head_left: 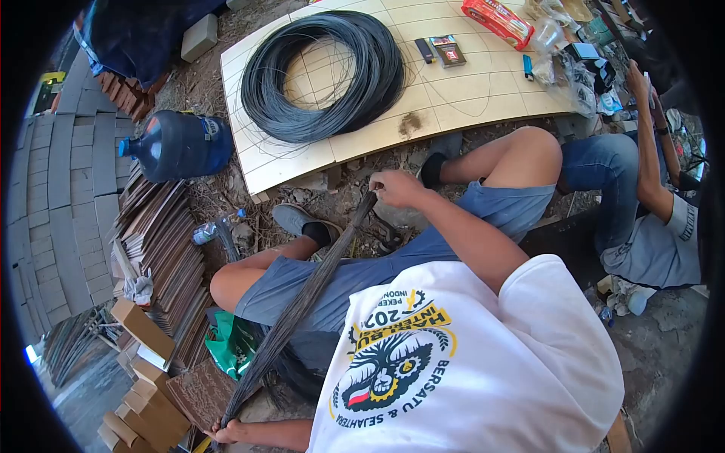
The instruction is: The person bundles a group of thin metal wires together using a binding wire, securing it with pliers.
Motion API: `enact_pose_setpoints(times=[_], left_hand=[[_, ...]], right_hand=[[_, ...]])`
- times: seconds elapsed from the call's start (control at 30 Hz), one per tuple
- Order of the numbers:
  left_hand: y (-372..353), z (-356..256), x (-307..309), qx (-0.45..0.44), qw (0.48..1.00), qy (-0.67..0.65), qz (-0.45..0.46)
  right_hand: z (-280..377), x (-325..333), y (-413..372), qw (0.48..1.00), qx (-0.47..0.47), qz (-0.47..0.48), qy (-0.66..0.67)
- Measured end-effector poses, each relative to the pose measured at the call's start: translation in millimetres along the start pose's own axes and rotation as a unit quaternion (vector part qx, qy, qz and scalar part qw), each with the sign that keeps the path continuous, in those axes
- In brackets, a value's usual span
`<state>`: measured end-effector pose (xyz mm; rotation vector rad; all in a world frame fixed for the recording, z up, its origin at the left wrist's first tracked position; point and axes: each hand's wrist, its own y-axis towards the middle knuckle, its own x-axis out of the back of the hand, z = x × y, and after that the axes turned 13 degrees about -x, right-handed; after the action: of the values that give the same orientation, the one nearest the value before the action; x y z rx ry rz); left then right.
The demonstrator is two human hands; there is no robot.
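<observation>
A long bundle of dark, thin wire strands (302,298) lies slantwise across my lap, over the blue shorts. At its far end, just short of the tiled board, my right hand (396,188) has its fingers closed on the strands. My left hand (225,432) grips the near end, low at the left beside a brown slab. On the board in front of me rests a big coil of the same dark wire (381,72), with several loose loops sticking out.
The tiled board (445,102) also carries a cigarette pack (448,51), a lighter (424,50) and a red packet (498,23). A blue water jug (185,146), stacked tiles (162,234) and cardboard boxes (151,400) stand left. Another person (657,241) sits close on the right.
</observation>
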<state>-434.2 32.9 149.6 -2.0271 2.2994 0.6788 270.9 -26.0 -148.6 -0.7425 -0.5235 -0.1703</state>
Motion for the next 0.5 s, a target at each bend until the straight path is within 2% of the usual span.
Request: enact_pose_setpoints(times=[0.07, 0.2, 0.27, 0.37, 0.5], left_hand=[[1, 0, 3, 0.000, 1.000, 0.011, 0.026], [-6, -4, 0, -0.028, 0.999, 0.026, 0.024], [1, -3, 3, -0.006, 0.999, 0.015, 0.036], [-23, -12, -5, -0.001, 1.000, 0.008, 0.007], [-22, -8, -3, 0.000, 1.000, 0.018, -0.001]], right_hand=[[5, -2, -12, 0.993, 0.042, -0.038, -0.101], [8, -8, -15, 0.992, 0.066, -0.002, -0.109], [7, -9, -13, 0.979, 0.139, -0.039, -0.141], [5, -8, -13, 0.978, 0.175, -0.037, -0.106], [2, -12, -11, 0.979, 0.175, -0.043, -0.095]])
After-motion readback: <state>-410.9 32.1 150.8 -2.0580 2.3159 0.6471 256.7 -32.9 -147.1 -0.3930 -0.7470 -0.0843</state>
